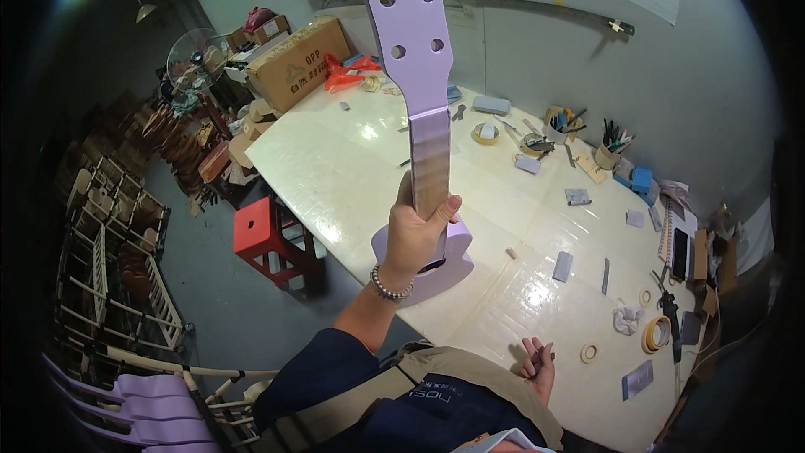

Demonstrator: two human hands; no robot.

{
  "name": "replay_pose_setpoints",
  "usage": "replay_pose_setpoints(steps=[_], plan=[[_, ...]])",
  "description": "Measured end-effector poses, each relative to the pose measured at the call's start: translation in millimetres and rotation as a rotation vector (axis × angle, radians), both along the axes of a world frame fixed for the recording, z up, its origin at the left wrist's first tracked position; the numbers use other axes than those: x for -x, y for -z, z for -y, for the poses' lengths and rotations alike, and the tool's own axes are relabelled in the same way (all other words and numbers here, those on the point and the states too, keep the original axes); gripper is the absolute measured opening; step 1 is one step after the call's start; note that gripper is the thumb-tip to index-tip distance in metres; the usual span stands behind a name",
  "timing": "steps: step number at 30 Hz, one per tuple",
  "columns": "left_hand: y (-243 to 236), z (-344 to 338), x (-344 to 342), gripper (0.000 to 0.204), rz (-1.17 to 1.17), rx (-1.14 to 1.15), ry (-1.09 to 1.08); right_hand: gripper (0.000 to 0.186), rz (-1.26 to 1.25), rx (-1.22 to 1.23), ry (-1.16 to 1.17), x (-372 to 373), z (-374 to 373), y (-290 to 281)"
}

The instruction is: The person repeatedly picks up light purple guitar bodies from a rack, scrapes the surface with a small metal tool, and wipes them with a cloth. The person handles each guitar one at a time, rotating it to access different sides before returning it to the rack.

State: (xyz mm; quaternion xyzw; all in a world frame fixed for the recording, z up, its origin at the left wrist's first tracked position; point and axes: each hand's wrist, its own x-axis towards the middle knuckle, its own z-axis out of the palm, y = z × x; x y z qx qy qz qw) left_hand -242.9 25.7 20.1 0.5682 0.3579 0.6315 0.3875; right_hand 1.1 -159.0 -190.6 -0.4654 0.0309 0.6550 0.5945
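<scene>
My left hand (417, 231), with a beaded bracelet at the wrist, is wrapped round the neck of a lilac ukulele (429, 138). The ukulele stands upright before me without strings. Its headstock, pierced by several peg holes, points up, and its body is low, partly behind my hand and forearm. My right hand (537, 365) is low by the table's near edge, palm up, its fingers loosely bent and apart. I see nothing in it. Closest to that hand lies a small tape roll (590, 353) on the white table (503, 319).
Sanding blocks, tape rolls (656, 335), pen cups (615, 144) and a notebook (676, 231) lie along the right and far sides. A cardboard box (300, 63) sits at the far left corner. On the floor stand a red stool (267, 239) and racks; lilac instrument parts (155, 411) are lower left.
</scene>
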Motion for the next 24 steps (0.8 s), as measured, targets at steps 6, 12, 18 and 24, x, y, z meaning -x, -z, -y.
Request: replay_pose_setpoints(steps=[6,12,18,24], plan=[[0.0,0.2,5.5,0.036,-0.026,-0.025,-0.006,0.049,0.026,0.007,0.009,1.1,4.1,0.8],[-18.0,-1.2,-12.1,0.032,-0.471,0.042,0.210,0.025,0.293,0.155,0.060,-2.8,2.3,11.9],[77.3,7.0,-42.0,0.035,-1.363,-0.141,0.561,0.033,0.904,-0.048,0.204,-2.0,23.8,-14.7],[151.8,33.4,-50.4,0.032,-1.618,-0.334,0.832,0.025,0.850,0.031,0.461,48.1,59.0,-31.9]])
